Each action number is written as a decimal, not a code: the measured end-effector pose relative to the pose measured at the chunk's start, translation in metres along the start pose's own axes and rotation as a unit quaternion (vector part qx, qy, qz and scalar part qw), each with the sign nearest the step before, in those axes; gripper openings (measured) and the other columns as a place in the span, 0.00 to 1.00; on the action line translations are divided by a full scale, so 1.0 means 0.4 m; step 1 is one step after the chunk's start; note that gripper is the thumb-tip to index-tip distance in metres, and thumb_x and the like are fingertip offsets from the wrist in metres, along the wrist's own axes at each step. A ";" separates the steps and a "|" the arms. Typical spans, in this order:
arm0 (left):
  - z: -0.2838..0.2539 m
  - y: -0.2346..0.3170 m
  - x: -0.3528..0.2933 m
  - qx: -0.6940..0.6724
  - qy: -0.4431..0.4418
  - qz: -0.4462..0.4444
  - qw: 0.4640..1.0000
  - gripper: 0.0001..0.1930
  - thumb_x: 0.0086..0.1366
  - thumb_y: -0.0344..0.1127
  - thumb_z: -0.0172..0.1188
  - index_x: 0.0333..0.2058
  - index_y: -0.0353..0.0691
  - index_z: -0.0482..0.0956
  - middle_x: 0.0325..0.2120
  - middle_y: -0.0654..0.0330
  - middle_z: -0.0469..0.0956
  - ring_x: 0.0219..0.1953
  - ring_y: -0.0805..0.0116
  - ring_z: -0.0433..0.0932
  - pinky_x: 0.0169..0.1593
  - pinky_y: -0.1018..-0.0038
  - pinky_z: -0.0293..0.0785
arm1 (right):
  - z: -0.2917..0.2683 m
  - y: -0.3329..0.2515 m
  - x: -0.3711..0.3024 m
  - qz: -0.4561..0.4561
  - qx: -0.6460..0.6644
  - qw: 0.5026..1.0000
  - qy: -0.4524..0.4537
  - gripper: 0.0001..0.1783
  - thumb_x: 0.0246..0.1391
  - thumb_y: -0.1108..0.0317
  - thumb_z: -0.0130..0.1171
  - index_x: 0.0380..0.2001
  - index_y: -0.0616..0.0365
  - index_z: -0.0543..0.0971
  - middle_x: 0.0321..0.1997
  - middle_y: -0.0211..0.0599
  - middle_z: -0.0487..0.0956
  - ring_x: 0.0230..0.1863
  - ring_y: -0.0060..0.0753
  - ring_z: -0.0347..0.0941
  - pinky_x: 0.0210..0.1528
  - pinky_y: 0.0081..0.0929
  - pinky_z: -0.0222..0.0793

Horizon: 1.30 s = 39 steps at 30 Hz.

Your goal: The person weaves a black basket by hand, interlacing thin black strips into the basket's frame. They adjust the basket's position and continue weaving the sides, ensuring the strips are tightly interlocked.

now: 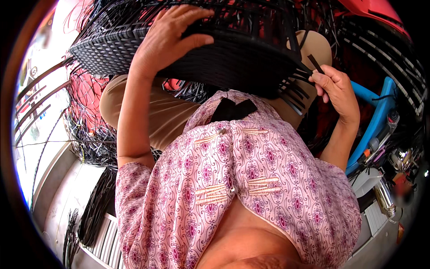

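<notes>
A black woven basket-like piece [237, 60] of flat plastic strips lies across my lap, with loose strip ends sticking out at its right and left sides. My left hand [172, 38] rests on its upper edge, fingers spread and thumb apart. At the right end of the weave, my right hand [333, 85] pinches a black flat strip [316, 63] between thumb and fingers. The strip's free end stands up above the fingertips. Below that hand, several cut strip ends [293, 94] jut from the weave's corner.
A blue plastic stool-like frame [374, 121] stands at my right, with tools [380, 141] beside it. Bundles of black strips [96, 206] lie on the left. Tangled strip scraps [92, 143] cover the floor there. Long strips [385, 54] hang at the far right.
</notes>
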<state>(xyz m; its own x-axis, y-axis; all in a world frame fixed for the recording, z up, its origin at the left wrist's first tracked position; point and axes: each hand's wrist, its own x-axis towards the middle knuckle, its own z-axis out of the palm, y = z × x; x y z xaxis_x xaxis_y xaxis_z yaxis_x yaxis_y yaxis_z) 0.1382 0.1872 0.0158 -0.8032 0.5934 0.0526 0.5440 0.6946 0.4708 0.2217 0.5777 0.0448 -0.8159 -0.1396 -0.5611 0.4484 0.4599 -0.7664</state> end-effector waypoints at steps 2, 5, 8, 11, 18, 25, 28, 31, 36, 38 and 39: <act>0.025 0.016 0.005 0.034 0.055 0.029 0.997 0.20 0.58 0.45 0.70 0.47 0.42 0.86 0.43 0.59 0.80 0.50 0.58 0.77 0.54 0.65 0.71 | -0.011 0.013 0.001 0.007 0.001 1.000 0.001 0.15 0.64 0.59 0.59 0.29 0.59 0.83 0.18 0.22 0.72 0.18 0.10 0.64 0.20 0.14 0.58; 0.033 0.026 0.003 -0.039 0.065 -0.013 0.997 0.18 0.55 0.41 0.73 0.43 0.41 0.86 0.39 0.59 0.79 0.44 0.59 0.78 0.49 0.66 0.73 | -0.028 0.043 -0.005 0.015 0.017 1.000 0.006 0.14 0.63 0.59 0.61 0.28 0.57 0.82 0.17 0.21 0.72 0.17 0.09 0.63 0.18 0.13 0.58; 0.047 0.020 -0.007 -0.073 0.109 -0.015 0.991 0.16 0.51 0.39 0.75 0.39 0.41 0.87 0.35 0.60 0.78 0.39 0.60 0.79 0.43 0.67 0.74 | -0.041 0.062 -0.012 0.029 0.051 0.998 0.016 0.13 0.62 0.59 0.63 0.28 0.57 0.82 0.17 0.19 0.71 0.17 0.08 0.63 0.18 0.11 0.57; 0.054 0.031 -0.011 -0.089 0.129 -0.024 0.987 0.16 0.49 0.36 0.76 0.37 0.40 0.87 0.33 0.59 0.77 0.38 0.61 0.78 0.41 0.68 0.73 | -0.042 0.087 -0.019 0.013 0.078 0.996 0.028 0.13 0.62 0.59 0.64 0.28 0.57 0.82 0.17 0.19 0.71 0.17 0.07 0.63 0.18 0.11 0.56; 0.066 0.045 -0.022 -0.097 0.153 -0.045 0.983 0.15 0.49 0.35 0.76 0.37 0.40 0.87 0.33 0.59 0.77 0.37 0.62 0.78 0.41 0.69 0.73 | -0.043 0.118 0.003 -0.014 0.098 0.995 0.026 0.15 0.63 0.57 0.64 0.29 0.57 0.82 0.18 0.19 0.71 0.18 0.08 0.62 0.18 0.12 0.57; 0.043 0.066 -0.019 -0.007 0.139 -0.035 0.990 0.12 0.54 0.38 0.73 0.37 0.41 0.88 0.33 0.60 0.79 0.38 0.61 0.78 0.47 0.67 0.73 | -0.081 0.119 0.000 -0.035 0.041 0.992 0.116 0.20 0.68 0.49 0.55 0.39 0.56 0.83 0.18 0.20 0.68 0.17 0.09 0.57 0.19 0.13 0.52; 0.038 0.081 0.005 0.012 0.176 -0.017 0.984 0.09 0.58 0.38 0.70 0.35 0.41 0.88 0.32 0.61 0.80 0.38 0.60 0.79 0.48 0.66 0.72 | -0.093 0.081 0.006 -0.086 0.046 0.987 0.129 0.18 0.69 0.54 0.55 0.40 0.58 0.83 0.20 0.19 0.69 0.20 0.10 0.60 0.21 0.13 0.54; 0.043 0.117 0.049 -0.050 0.184 -0.028 0.981 0.09 0.60 0.38 0.68 0.35 0.40 0.87 0.31 0.59 0.81 0.38 0.60 0.80 0.45 0.66 0.74 | -0.082 0.090 0.050 -0.165 0.066 0.977 0.117 0.16 0.67 0.56 0.57 0.40 0.58 0.84 0.23 0.20 0.73 0.23 0.10 0.64 0.25 0.13 0.59; 0.051 0.215 0.135 -0.117 0.135 -0.049 0.983 0.07 0.65 0.32 0.65 0.38 0.36 0.86 0.33 0.60 0.83 0.38 0.71 0.81 0.44 0.76 0.74 | -0.051 0.076 0.114 -0.187 0.040 0.976 0.109 0.14 0.64 0.63 0.59 0.47 0.55 0.86 0.28 0.20 0.79 0.27 0.11 0.68 0.30 0.16 0.67; 0.071 0.213 0.164 -0.134 0.109 -0.036 0.984 0.08 0.66 0.33 0.65 0.39 0.36 0.86 0.33 0.61 0.83 0.38 0.71 0.81 0.44 0.76 0.74 | -0.037 0.066 0.120 -0.181 0.047 0.978 0.091 0.14 0.64 0.65 0.59 0.50 0.54 0.85 0.27 0.15 0.74 0.27 0.09 0.66 0.31 0.12 0.64; 0.088 0.205 0.180 -0.144 0.096 -0.029 0.984 0.08 0.66 0.34 0.65 0.39 0.36 0.86 0.33 0.61 0.83 0.37 0.71 0.81 0.44 0.76 0.74 | -0.036 0.069 0.123 -0.177 0.049 0.979 0.083 0.15 0.64 0.65 0.60 0.52 0.53 0.85 0.26 0.13 0.72 0.27 0.08 0.64 0.31 0.10 0.63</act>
<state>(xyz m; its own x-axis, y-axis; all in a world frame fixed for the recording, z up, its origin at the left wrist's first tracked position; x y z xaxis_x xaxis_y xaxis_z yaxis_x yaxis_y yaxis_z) 0.1336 0.3012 0.0273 -0.8768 0.4493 0.1712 0.4270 0.5637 0.7070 0.1886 0.5960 0.0005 -0.9711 -0.1273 -0.2018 0.1523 0.3200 -0.9351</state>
